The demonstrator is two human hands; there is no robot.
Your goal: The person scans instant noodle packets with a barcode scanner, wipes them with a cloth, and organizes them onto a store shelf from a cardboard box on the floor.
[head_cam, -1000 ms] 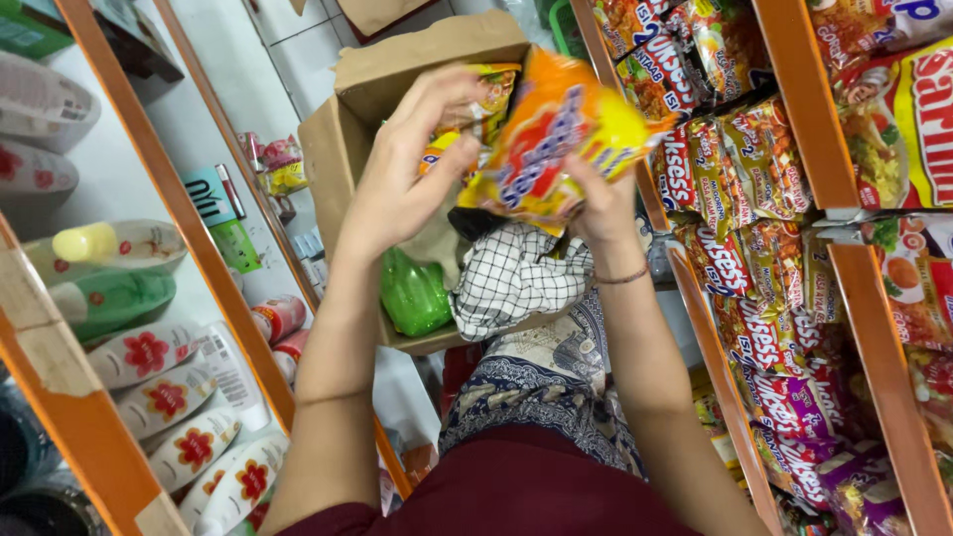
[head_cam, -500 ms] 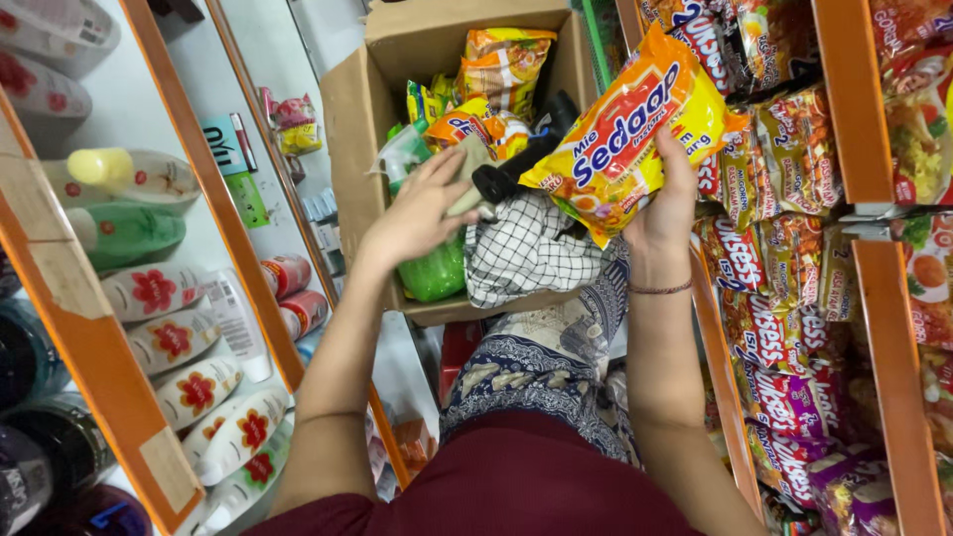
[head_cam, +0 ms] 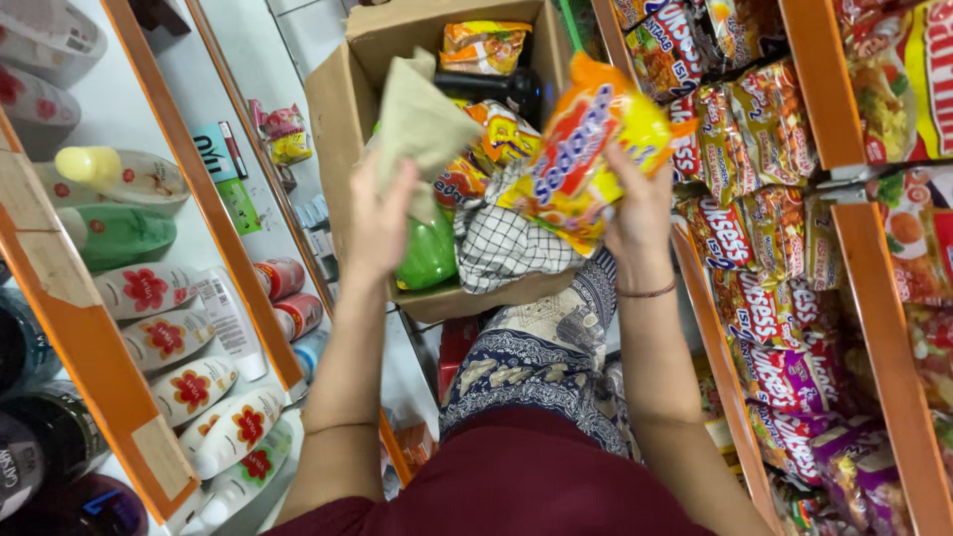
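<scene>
My right hand point(head_cam: 640, 203) grips several orange and yellow noodle packets point(head_cam: 581, 149), held up beside the right-hand shelf. My left hand point(head_cam: 382, 213) lifts a crumpled beige cloth or paper point(head_cam: 422, 124) out of an open cardboard box point(head_cam: 333, 104) that rests on my lap. Inside the box lie more noodle packets point(head_cam: 486, 45), a green bottle point(head_cam: 429, 253), a checked cloth point(head_cam: 501, 248) and a dark object point(head_cam: 491, 87).
Orange shelves on the right hold rows of snack and noodle packets point(head_cam: 759, 248). On the left, an orange-framed shelf point(head_cam: 213, 199) carries white bottles with red flowers point(head_cam: 179, 337), a green bottle point(head_cam: 119, 233) and small cans point(head_cam: 283, 278). The aisle between is narrow.
My left hand has taken hold of the beige cloth and raised it from the box. My right hand with the noodle packets has shifted slightly lower and closer to the box.
</scene>
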